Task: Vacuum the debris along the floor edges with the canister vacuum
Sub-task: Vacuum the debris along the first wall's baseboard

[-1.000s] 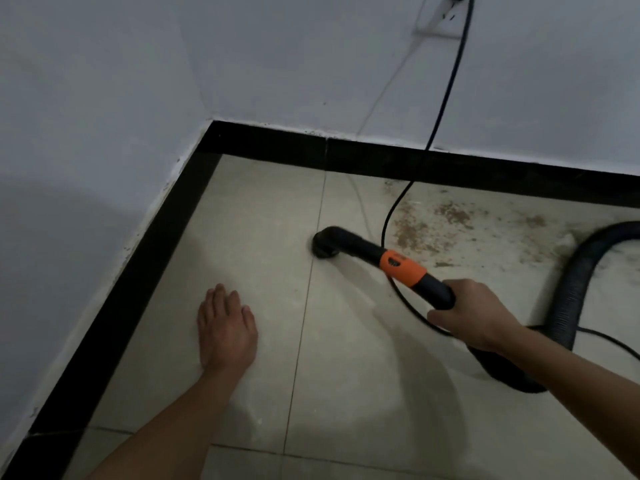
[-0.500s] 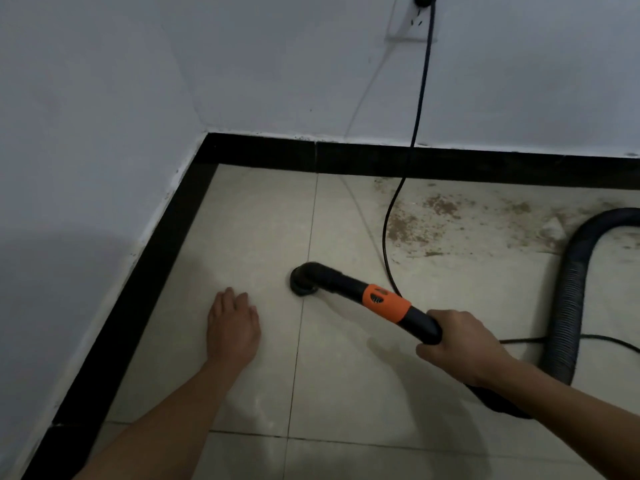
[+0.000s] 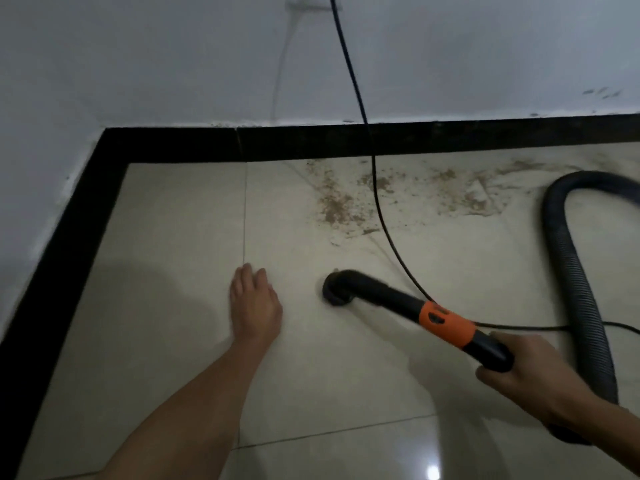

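The right hand [image 3: 530, 375] is curled around the wand [image 3: 446, 322], whose round nozzle [image 3: 336, 289] sits on the tile [image 3: 180, 237], apart from the debris [image 3: 337, 206] by the baseboard [image 3: 346, 140]. The left hand [image 3: 254, 306] lies flat, fingers [image 3: 246, 277] together. The hose [image 3: 575, 289] is cut off at the right edge.

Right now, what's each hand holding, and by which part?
Right hand grips the vacuum wand at its black rear end, behind the orange collar. Left hand holds nothing, flat on the floor.

Ribbed black hose [image 3: 581, 296] cut off at R edge, thin black cord [image 3: 363, 109] at top; orange-banded black wand [image 3: 446, 322] w/ rear end hidden in right hand [image 3: 530, 379].
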A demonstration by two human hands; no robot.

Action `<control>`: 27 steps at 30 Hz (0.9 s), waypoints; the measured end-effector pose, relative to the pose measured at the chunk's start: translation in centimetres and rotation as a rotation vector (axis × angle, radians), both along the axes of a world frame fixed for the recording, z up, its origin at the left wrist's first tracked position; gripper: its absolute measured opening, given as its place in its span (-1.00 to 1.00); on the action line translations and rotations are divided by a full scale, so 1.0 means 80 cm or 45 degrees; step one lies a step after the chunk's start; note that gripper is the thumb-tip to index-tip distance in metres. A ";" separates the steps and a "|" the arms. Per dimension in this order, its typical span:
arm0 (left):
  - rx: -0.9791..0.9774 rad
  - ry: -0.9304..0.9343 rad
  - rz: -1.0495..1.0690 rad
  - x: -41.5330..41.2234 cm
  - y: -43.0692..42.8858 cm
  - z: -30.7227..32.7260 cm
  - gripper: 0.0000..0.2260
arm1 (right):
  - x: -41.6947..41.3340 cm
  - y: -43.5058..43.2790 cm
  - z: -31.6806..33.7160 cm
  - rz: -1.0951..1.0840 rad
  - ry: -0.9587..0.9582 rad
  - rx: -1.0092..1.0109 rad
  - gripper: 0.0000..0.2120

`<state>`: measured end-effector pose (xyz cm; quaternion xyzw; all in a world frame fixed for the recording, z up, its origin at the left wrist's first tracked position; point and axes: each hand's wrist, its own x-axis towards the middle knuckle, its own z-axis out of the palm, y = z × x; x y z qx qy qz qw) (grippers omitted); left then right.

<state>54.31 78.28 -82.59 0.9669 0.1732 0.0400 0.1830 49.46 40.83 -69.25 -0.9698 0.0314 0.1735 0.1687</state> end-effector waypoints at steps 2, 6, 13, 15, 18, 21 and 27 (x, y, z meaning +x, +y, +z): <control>0.031 -0.038 -0.018 -0.006 -0.002 -0.007 -0.66 | -0.007 -0.006 -0.008 0.014 0.044 -0.046 -0.81; 0.047 -0.077 -0.037 -0.004 -0.001 -0.013 -0.67 | 0.017 -0.005 -0.024 -0.214 -0.178 -0.011 -0.81; 0.048 -0.095 -0.020 -0.003 -0.003 -0.015 -0.68 | 0.056 0.039 -0.037 -0.120 -0.137 0.059 -0.80; 0.040 -0.076 -0.021 -0.003 -0.004 -0.014 -0.67 | 0.064 0.041 -0.034 -0.139 -0.150 0.068 -0.82; 0.045 -0.029 -0.091 -0.006 0.006 -0.011 -0.66 | 0.059 0.049 -0.037 -0.047 -0.089 0.079 -0.82; 0.075 -0.083 -0.122 -0.016 0.030 -0.011 -0.67 | 0.069 0.067 -0.038 0.005 -0.062 0.072 -0.81; 0.093 -0.091 0.022 -0.037 0.053 -0.019 -0.58 | 0.171 0.139 -0.033 -0.132 -0.011 0.204 -0.83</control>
